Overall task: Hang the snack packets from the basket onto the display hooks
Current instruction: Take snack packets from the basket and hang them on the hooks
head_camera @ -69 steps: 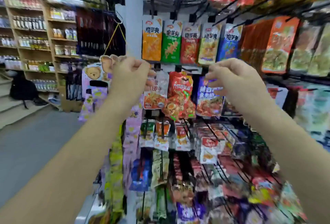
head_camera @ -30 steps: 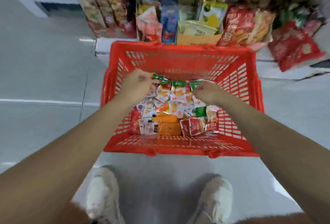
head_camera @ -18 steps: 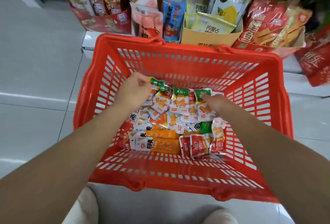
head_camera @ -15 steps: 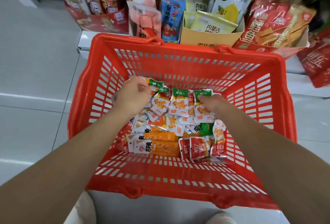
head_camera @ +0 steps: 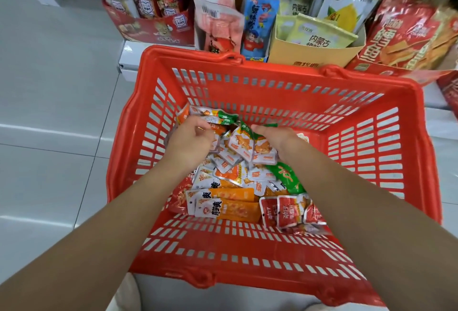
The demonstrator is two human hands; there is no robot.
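Left hand [head_camera: 190, 140] with fingers curled round a bunch of snack packets [head_camera: 216, 118], right hand [head_camera: 277, 137] pinching a green-topped pair of packets [head_camera: 250, 144], both inside the red basket [head_camera: 285, 71], above the loose packet pile [head_camera: 230, 202].

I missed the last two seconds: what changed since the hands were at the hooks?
Both hands came down from the hooks into the red basket. The left hand and right hand now pinch green-topped packets, gathering them off the pile. Basket and orange packets lie unmoved.
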